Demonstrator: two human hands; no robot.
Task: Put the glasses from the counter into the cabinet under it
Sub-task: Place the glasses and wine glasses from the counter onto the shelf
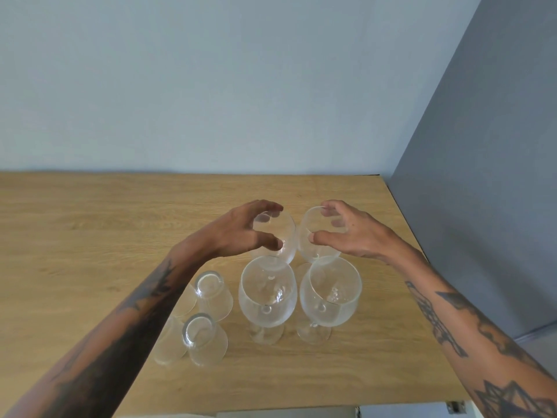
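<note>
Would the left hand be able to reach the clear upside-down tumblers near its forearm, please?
Probably yes: the clear upside-down tumblers stand uncovered beside the forearm, but the left hand is wrapped around a far wine glass.

Clear glossy glass stemware [267, 297] on matt wood-grain counter [90, 224].

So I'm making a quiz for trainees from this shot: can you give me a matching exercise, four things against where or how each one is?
Things:
1. left hand
2. right hand
3. front right wine glass
4. nearest tumbler

States:
a. upside down, base up, on the counter
b. upright, untouched, nearest the counter's front edge
c. fingers spread over the back right wine glass
d. fingers spread over the back left wine glass

Pairs: 1-d, 2-c, 3-b, 4-a
</note>
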